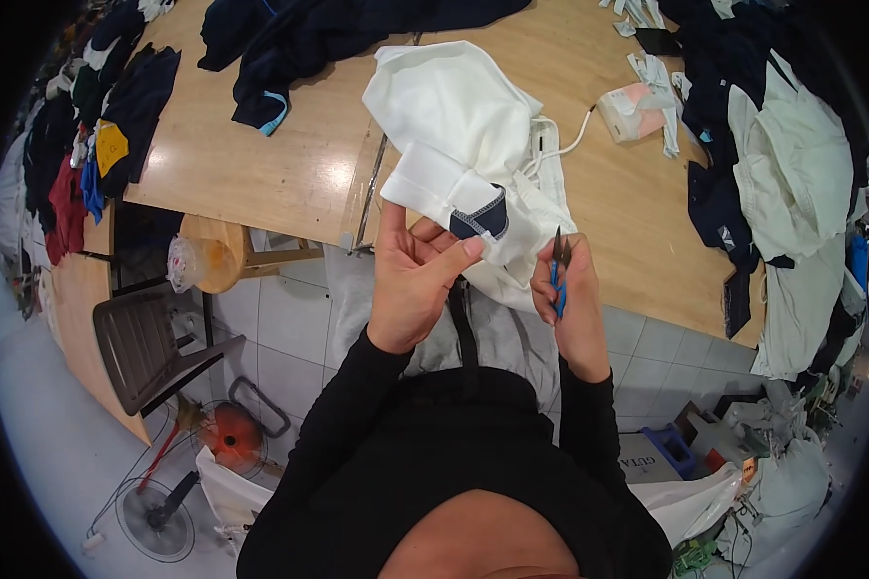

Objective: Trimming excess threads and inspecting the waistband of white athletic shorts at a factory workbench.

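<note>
A white garment [449, 92] with a white drawcord lies bunched on the near part of the table. My left hand [410, 265] grips its folded edge, thumb on top and fingers underneath, beside a navy patch [480, 214] with pale overlock stitching. My right hand [574, 299] is closed around small thread snips [558, 280] with blue handles. Their dark blades point away from me, slightly apart, next to the garment's right side. Nothing shows between the blades.
Navy garments [319, 48] lie at the table's [261, 164] far side. A small pack [631, 111] and white scraps sit to the right, near heaped pale garments [792, 145]. Left of the table stand a wooden stool [224, 256], a brown chair [140, 338] and a fan [230, 439].
</note>
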Demonstrator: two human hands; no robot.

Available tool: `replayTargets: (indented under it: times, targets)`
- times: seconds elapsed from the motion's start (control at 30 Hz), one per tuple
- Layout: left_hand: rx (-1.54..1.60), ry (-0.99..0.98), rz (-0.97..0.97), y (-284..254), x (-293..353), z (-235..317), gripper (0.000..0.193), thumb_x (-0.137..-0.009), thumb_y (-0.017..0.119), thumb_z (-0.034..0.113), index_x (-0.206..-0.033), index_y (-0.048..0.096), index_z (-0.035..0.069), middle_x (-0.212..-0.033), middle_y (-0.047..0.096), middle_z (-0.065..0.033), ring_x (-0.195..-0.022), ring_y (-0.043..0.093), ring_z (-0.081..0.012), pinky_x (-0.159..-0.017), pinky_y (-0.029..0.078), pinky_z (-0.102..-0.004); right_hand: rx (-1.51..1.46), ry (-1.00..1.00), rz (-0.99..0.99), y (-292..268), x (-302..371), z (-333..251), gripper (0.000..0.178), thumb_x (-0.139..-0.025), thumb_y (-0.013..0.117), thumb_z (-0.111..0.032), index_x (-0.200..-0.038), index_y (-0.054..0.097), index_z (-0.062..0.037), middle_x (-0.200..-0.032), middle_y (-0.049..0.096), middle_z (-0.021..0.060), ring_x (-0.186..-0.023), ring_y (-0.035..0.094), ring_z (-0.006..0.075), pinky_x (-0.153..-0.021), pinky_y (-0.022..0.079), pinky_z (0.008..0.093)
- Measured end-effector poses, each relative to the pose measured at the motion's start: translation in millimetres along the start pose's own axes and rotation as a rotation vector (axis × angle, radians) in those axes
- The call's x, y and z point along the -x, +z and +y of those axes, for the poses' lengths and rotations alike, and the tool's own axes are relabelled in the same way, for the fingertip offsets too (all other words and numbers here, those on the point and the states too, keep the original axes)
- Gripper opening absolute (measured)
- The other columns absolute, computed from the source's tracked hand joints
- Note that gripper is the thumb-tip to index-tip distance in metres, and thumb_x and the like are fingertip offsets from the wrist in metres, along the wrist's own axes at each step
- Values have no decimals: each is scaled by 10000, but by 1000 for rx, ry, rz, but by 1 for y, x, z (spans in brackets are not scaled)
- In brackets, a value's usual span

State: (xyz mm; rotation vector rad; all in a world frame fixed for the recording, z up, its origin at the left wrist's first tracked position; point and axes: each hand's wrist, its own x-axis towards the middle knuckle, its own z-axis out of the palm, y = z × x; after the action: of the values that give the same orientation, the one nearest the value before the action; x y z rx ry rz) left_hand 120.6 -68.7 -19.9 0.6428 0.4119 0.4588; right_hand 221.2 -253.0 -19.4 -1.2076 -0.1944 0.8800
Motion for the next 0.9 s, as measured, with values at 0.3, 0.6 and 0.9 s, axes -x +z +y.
replayTargets:
  times: [0.3,0.6,0.9]
  targets:
    - [-142,22,-11,5,2,1,853,-883,751,-170,-1592,327,44,-1328,696,-238,-1159,737,-259,-940,634,-354,528,-349,116,30,-2,-2,278,-976,820,-197,-996,609,-16,-729,635,8,-663,512,52,-596,415,241]
    - [-285,46,-41,7,8,7,843,-879,775,-159,-1581,332,-11,-1251,717,-225,-1120,751,-242,-925,629,-321,639,-405,168,28,-2,-5,279,-932,870,-202,-936,657,-22,-730,693,46,-634,539,62,-583,434,243]
    - [-343,40,-62,11,5,13,835,-863,792,-162,-1564,364,-12,-1189,738,-200,-1069,759,-208,-899,626,-293,687,-467,159,22,-5,-6,290,-916,885,-195,-925,656,-17,-719,679,41,-635,525,62,-589,437,241]
